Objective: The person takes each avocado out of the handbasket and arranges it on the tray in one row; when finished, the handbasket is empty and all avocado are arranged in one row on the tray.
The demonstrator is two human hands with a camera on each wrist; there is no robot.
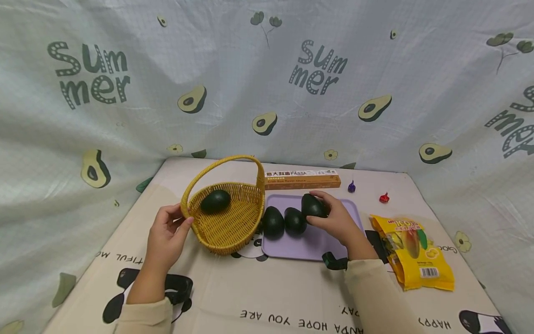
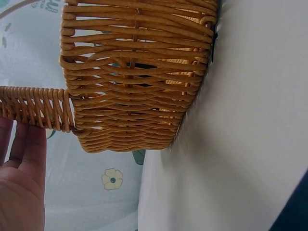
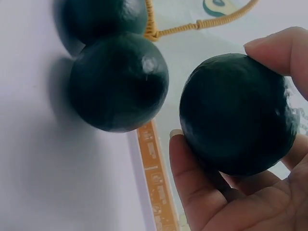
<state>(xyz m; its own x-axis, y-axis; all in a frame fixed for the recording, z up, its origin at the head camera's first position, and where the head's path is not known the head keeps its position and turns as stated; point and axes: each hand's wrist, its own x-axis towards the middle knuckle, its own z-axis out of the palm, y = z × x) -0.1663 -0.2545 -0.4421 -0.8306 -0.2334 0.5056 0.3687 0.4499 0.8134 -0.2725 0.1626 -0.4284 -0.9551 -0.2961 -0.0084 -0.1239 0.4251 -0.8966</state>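
Observation:
My left hand (image 1: 168, 236) grips the yellow wicker basket (image 1: 225, 241) at the left foot of its handle (image 2: 36, 107), with the fingers behind and the thumb in front. One dark green avocado (image 1: 215, 201) lies inside the basket. In my right hand (image 1: 333, 220) is another avocado (image 3: 238, 114), held between thumb and fingers above the lilac tray (image 1: 308, 250). Two more avocados stand side by side on the tray's left part, one (image 1: 273, 222) next to the basket and one (image 1: 295, 221) nearer my right hand.
Behind the tray lies a long pasta box (image 1: 302, 180). A purple wrapped candy (image 1: 352, 187) and a red one (image 1: 384, 198) sit at the back right. To the right of my right arm is a yellow snack bag (image 1: 417, 253). Printed cloth (image 1: 267, 83) hangs behind the table.

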